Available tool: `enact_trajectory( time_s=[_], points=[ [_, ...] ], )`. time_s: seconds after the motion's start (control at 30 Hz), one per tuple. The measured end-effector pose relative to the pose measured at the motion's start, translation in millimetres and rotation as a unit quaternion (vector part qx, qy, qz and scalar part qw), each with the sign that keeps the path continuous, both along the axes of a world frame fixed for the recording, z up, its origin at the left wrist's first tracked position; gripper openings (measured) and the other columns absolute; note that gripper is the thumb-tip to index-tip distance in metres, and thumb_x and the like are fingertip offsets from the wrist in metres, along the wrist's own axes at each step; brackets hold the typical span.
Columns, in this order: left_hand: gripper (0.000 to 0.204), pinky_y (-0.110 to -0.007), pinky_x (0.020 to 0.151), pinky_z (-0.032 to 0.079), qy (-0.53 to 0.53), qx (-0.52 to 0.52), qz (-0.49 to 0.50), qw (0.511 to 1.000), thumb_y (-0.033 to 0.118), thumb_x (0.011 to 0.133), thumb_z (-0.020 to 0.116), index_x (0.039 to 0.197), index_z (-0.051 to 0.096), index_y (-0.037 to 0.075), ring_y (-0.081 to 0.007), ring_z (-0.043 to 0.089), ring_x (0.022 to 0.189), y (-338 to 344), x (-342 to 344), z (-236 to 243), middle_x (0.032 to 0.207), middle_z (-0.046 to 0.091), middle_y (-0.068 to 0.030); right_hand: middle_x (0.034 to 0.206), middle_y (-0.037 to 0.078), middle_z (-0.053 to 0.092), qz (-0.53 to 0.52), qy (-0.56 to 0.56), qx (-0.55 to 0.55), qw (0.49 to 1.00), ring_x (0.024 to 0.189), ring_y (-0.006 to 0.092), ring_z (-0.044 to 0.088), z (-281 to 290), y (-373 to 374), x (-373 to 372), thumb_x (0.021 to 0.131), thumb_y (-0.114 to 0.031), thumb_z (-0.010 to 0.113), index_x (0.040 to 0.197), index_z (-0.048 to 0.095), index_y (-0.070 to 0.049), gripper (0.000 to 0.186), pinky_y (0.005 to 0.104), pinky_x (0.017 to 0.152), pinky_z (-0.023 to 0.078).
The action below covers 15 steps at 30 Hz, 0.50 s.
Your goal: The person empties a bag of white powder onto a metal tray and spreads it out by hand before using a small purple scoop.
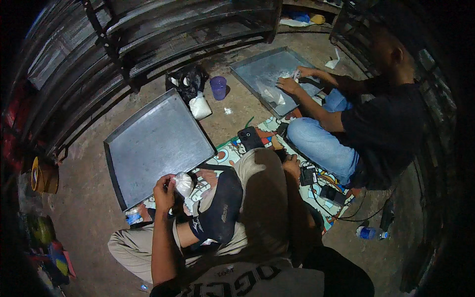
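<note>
My left hand (164, 193) grips a small clear plastic bag of white material (183, 184) by the front edge of an empty metal tray (153, 146). My right hand (292, 168) is beside my knee, near a small black device with cables (308, 174); its fingers are curled round something dark that I cannot make out. A black phone (250, 138) lies on a patterned mat (220, 153) beyond my legs. Past the tray stand a purple cup (218, 88), a white packet (200, 106) and a black plastic bag (180, 79).
A person (376, 123) sits at the right, hands at a second tray (252, 67) with white powder. Dark racks (123, 49) line the walls. A yellow bucket (44, 175) stands at left; a plastic bottle (370, 232) and another black device (332, 195) lie at right.
</note>
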<state>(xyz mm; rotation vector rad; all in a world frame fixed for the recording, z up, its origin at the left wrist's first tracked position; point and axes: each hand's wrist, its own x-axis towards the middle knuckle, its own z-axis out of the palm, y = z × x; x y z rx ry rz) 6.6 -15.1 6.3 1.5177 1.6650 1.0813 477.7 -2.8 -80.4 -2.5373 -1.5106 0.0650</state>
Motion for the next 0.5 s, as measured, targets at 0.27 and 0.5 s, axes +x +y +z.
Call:
enact_trajectory(
  time_s=[0.27, 0.5],
  points=[
    [0.021, -0.032, 0.075, 0.050, -0.014, -0.005, 0.001, 1.000, 0.015, 0.093, 0.065, 0.108, 0.069, 0.001, -0.0180, 0.064, 0.080, -4.3, 1.8, 1.2, 0.093, 0.069, -0.0121, 0.117, 0.017, 0.053, -0.040, 0.057, -0.028, 0.997, 0.111, 0.0407, 0.056, 4.3, 2.1, 6.6, 0.089, -0.035, 0.059, 0.118, 0.056, -0.006, 0.041, 0.0514, 0.088, 0.052],
    [0.019, -0.032, 0.076, 0.050, 0.018, 0.009, -0.012, 1.000, 0.013, 0.093, 0.064, 0.107, 0.069, 0.001, -0.0206, 0.063, 0.080, -1.6, 1.9, 2.0, 0.092, 0.068, -0.0136, 0.114, 0.019, 0.054, -0.055, 0.117, 0.101, 0.986, 0.109, 0.0403, 0.055, -35.8, -18.4, 16.6, 0.080, -0.043, 0.069, 0.119, 0.057, -0.011, 0.052, 0.0522, 0.088, 0.047]
  ],
)
